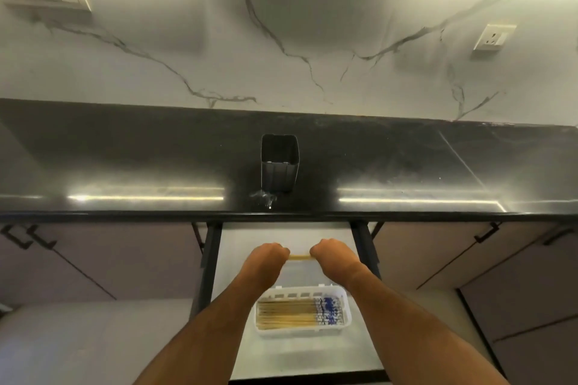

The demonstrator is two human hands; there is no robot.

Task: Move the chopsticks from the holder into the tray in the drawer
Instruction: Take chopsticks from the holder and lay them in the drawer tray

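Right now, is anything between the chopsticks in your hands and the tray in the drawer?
Nothing visible is. The left hand and right hand grip a bundle of chopsticks by its ends, level above the open drawer. The white tray sits nearer the body, open-topped, already holding chopsticks lying flat; only the forearms cross above it.

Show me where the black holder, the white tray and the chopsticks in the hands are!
holder (279, 166): head view, its front wall.
tray (301, 291): head view, its far rim.
held chopsticks (299, 257): head view, the stretch between both hands.
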